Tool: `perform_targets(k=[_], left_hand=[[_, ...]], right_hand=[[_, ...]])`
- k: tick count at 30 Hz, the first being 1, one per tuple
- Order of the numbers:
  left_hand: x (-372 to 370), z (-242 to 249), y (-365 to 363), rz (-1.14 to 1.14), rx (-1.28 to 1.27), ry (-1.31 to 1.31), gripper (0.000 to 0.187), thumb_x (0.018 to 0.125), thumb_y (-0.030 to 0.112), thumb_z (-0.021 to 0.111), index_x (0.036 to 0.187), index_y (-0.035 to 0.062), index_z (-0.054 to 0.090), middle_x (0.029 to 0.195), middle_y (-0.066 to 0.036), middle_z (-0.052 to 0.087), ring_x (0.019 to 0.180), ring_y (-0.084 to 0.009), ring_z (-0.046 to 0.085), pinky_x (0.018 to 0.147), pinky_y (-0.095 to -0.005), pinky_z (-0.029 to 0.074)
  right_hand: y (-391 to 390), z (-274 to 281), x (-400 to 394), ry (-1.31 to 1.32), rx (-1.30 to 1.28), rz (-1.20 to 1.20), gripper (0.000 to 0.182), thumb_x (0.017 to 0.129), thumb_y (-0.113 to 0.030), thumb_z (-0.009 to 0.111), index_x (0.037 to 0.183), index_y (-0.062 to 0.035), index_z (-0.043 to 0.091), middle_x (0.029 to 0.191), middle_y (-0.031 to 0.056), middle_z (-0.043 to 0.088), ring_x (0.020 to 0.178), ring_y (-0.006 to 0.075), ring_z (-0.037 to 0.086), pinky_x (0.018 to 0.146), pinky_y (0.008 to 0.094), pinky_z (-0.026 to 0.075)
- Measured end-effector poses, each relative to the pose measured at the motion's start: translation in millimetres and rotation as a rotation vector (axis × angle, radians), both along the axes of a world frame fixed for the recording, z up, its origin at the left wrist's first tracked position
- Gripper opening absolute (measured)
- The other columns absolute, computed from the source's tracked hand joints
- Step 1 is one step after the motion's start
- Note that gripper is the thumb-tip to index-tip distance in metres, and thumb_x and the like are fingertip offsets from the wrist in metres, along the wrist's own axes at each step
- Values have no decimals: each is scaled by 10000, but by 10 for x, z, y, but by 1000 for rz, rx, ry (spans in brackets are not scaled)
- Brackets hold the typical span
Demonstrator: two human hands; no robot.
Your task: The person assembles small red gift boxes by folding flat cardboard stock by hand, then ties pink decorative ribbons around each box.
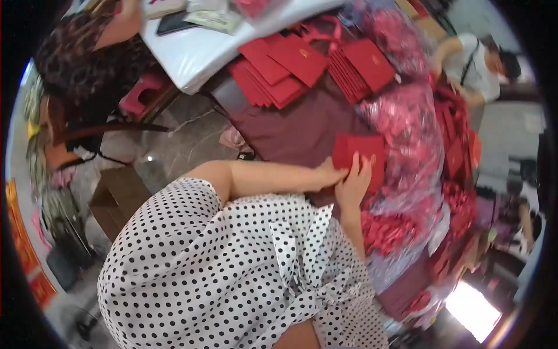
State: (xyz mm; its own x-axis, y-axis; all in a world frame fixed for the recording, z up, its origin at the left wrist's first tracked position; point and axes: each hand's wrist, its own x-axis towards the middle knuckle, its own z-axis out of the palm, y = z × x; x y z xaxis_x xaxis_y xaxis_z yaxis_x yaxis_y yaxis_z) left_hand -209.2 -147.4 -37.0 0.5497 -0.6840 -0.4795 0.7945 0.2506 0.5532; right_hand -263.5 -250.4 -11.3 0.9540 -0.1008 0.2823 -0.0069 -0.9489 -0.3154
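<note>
A red envelope with a small gold mark lies on the dark red tablecloth in front of me. A second red envelope edge shows beside it on the left. My left hand reaches in from the left, its fingers closed at the envelope's near left edge. On top of the envelope rests my right hand, with its fingers stretched out and apart. The two hands almost meet. Further up the table is a fanned stack of red envelopes, and beside it another neat row of red envelopes.
Clear plastic bags of red ribbon-like pieces line the table's right side. A white plastic-covered table holds a phone and packets. An open cardboard box stands on the floor at left. Other people sit at upper left and upper right.
</note>
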Motion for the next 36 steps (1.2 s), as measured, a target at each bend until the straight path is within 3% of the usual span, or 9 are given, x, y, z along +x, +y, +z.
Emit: perform_targets(k=[1,4,12,17,20,21,25,27,36], left_hand=[[-110,-481,-119,-4,214,-248,435,859,232,620,1252,65,533,1170,-60,606,1062,-191,553,910,-332,451],[-205,18,129,-271,803,-366,760,801,453,623,1311,-55,382,1303,-277,438,1220,-374,451,1009,-401,381],[-336,309,1402,-203,743,-1043,460,861,368,586,1153,17,528,1104,-200,570,983,-349,581,831,-415,466],[-780,437,2391,293,931,-487,346,861,309,629,1057,27,588,925,-106,643,844,-201,610,730,-333,489],[-1086,164,2909,442,969,-288,255,891,235,595,1009,9,586,893,-97,637,827,-164,591,723,-317,483],[-1184,-56,2981,540,938,-291,299,828,285,633,961,17,621,908,-152,663,858,-257,637,748,-372,500],[-1348,263,3440,236,945,-538,370,847,353,606,1054,46,597,969,-159,639,929,-287,615,804,-389,480],[-1472,82,3778,248,1032,-540,398,836,362,597,1069,39,595,989,-185,631,964,-350,596,831,-433,469],[-2929,-117,5009,1277,1396,36,300,822,298,593,976,41,607,922,-149,652,874,-306,630,753,-409,497]], right_hand=[[-1,-26,-53,12,-103,52,629,777,-146,605,1365,-62,397,1325,217,393,1245,436,350,1042,505,305],[59,-151,-144,-34,-124,69,612,817,-214,615,1366,-59,393,1325,208,396,1236,441,353,1038,516,300],[-221,32,-31,119,-194,257,678,824,-377,635,1346,-13,402,1323,271,391,1247,462,324,1035,550,270],[-381,522,219,24,-241,353,562,859,-335,622,1291,-11,466,1338,253,394,1261,457,313,1035,565,264],[-39,633,342,30,-83,552,428,857,-235,639,1199,4,542,1302,236,445,1221,390,411,1030,472,326],[264,683,349,85,18,572,390,860,-186,631,1185,14,549,1279,231,469,1190,364,448,1021,438,345],[1790,1492,437,257,439,788,368,875,-51,576,1222,51,505,1210,185,544,1127,280,521,978,372,401],[2688,1718,536,-143,530,963,386,866,-43,563,1235,25,473,1172,161,550,1084,238,538,967,309,405],[5915,2519,72,-294,1287,1907,298,879,-89,567,1154,4,501,1080,127,561,990,210,541,880,301,418]])
